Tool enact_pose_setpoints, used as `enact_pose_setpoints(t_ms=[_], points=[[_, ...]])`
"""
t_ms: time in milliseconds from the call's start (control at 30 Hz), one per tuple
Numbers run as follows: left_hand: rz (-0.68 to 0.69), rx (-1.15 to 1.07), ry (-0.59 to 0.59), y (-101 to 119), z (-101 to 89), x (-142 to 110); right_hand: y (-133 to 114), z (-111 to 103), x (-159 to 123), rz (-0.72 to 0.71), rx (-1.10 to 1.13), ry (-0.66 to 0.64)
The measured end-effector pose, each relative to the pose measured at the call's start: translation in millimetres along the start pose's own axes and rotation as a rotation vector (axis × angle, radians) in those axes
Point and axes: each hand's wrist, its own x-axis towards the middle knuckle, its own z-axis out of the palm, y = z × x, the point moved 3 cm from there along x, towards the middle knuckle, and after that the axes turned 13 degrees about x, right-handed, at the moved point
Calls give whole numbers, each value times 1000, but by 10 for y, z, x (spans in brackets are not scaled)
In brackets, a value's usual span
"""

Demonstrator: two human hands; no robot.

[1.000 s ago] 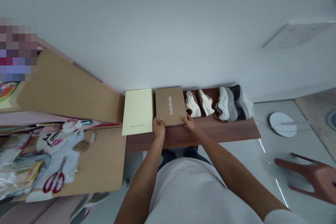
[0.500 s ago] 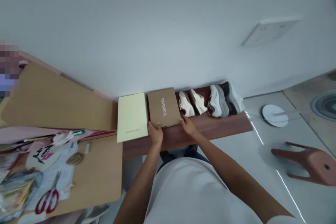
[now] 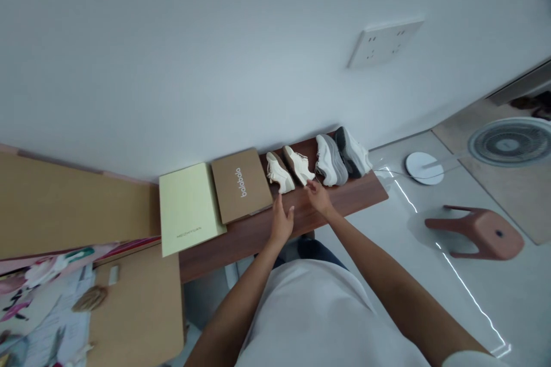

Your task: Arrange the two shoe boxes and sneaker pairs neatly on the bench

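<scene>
A pair of small cream sneakers with brown linings stands on the dark red wooden bench: a left shoe and a right shoe. My left hand holds nothing; its thumb and fingers are apart, just below the left shoe's near end. At the near end of the right shoe is my right hand, fingers loosely curved and not wrapped round it; whether the fingertips touch it I cannot tell. Left of the shoes lies a brown shoe box marked "balabala", beside a pale yellow box.
Larger grey-white sneakers stand at the right of the bench. A pink stool and a fan on a white round base are on the right. A cluttered brown desk is at the left; a wall socket is above.
Both hands have left the brown shoe box and moved right to the small cream sneakers. The view has shifted right, and the box stays on the bench.
</scene>
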Motion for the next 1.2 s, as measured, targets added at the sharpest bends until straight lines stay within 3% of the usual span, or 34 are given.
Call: enact_pose_setpoints(t_ms=[167, 333, 433, 567, 767, 867, 1000, 1200], points=[[-108, 305, 16, -25, 398, 446, -41, -193, 369, -66, -273, -33], [-177, 391, 74, -119, 517, 689, -44, -174, 676, -31, -535, -254], [-194, 437, 75, -139, 546, 804, -40, -104, 782, 5, -705, -430], [-250, 484, 68, -135, 557, 924, -73, -68, 851, -15, -780, -536], [-120, 592, 106, 60, 442, 918, -240, -236, 857, -148, -820, -622], [-44, 730, 43, 236, 386, 881, -362, -296, 804, -184, -903, -640], [-13, 946, -89, 468, 381, 875, -495, -251, 715, -206, -1014, -655], [-6, 1089, -96, 641, 411, 926, -561, -152, 699, -204, -1074, -661]])
